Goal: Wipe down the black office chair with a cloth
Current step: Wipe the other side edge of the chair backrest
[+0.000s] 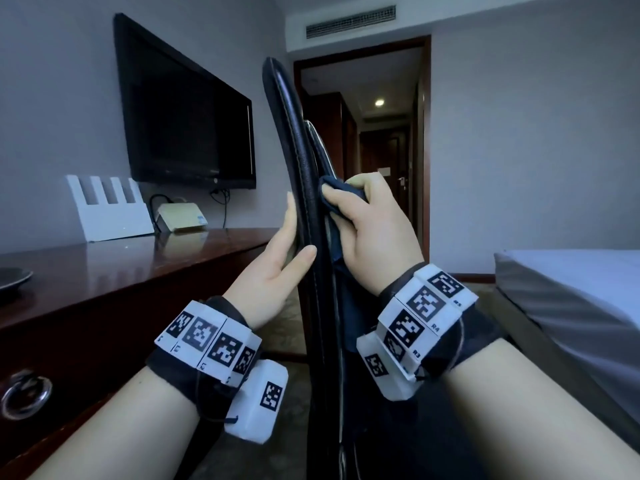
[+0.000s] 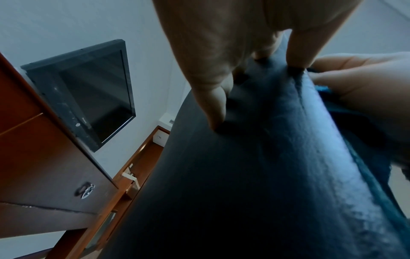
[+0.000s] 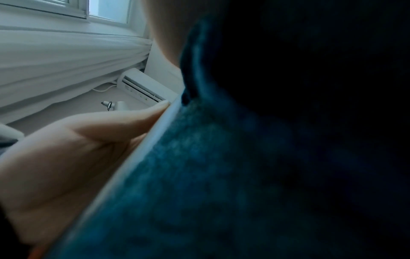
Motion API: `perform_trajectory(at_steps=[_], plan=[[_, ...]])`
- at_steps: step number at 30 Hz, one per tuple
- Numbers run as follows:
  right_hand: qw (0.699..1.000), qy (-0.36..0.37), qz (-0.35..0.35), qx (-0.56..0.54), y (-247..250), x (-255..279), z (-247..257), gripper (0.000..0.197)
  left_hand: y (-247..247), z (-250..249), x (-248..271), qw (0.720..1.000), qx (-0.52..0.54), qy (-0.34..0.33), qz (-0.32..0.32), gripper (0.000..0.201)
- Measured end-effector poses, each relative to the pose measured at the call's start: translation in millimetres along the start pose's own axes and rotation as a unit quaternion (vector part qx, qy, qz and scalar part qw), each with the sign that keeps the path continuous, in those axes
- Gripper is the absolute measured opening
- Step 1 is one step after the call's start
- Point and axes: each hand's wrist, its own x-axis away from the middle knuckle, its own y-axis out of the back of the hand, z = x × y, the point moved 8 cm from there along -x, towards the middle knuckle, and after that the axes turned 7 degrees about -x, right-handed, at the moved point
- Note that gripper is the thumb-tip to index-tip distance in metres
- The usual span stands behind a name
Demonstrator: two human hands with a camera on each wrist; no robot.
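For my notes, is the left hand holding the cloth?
No, the right hand grips the cloth; the left hand steadies the chair back.

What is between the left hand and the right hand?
The edge of the black chair back stands between them in the head view. The left hand braces one side; the right hand presses the blue cloth on the other.

Wooden desk (image 1: 145, 258): white stand (image 1: 107, 209), beige box (image 1: 181, 216), dark dish (image 1: 14, 280).

Chair back (image 1: 294, 140) between both hands, desk (image 1: 138, 268) left, bed (image 1: 571, 289) right
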Motion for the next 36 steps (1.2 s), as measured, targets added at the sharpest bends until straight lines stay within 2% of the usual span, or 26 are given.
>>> perform_trajectory(at_steps=[2,7,10,12,15,21,23,25,27,28,32,34,36], plan=[[1.000,-0.011,0.010,0.007,-3,12,-2,0.050,0,2,1,1.000,0.018,0.007,0.005,0.071],[0.998,0.022,0.036,0.050,-2,39,3,0.041,0,3,0,0.999,0.034,0.022,0.007,0.073],[0.999,0.017,0.022,0.043,8,25,4,0.040,0,1,-1,0.999,0.030,0.014,0.004,0.067],[0.999,-0.010,0.009,0.038,13,6,2,0.038,0,1,-1,1.000,0.022,0.011,0.001,0.063],[0.990,-0.065,0.086,0.094,-6,-4,-9,0.036,0,5,0,0.999,0.045,0.014,0.008,0.067],[0.992,-0.012,0.094,0.078,-17,49,-6,0.021,2,7,0,1.000,0.025,0.008,0.016,0.074],[0.994,-0.042,0.101,0.028,-15,61,-14,0.018,1,8,-1,0.999,0.035,0.013,0.021,0.073],[0.994,-0.056,0.096,-0.011,-10,59,-19,0.034,1,9,-1,0.999,0.040,0.013,0.017,0.069],[0.997,-0.028,0.067,0.014,-1,43,-14,0.052,0,8,-1,0.999,0.042,0.008,0.014,0.065],[0.998,-0.020,0.049,0.019,2,33,-11,0.055,0,7,0,0.999,0.044,0.006,0.014,0.064],[0.998,-0.023,0.057,0.033,-6,20,-6,0.049,-1,9,1,0.999,0.045,0.007,0.017,0.066],[0.995,-0.056,0.083,0.024,-14,36,-15,0.040,-1,12,2,0.999,0.048,0.015,0.017,0.069],[0.990,-0.059,0.116,0.049,-21,60,-20,0.034,-2,12,3,0.999,0.040,0.022,0.012,0.069]])
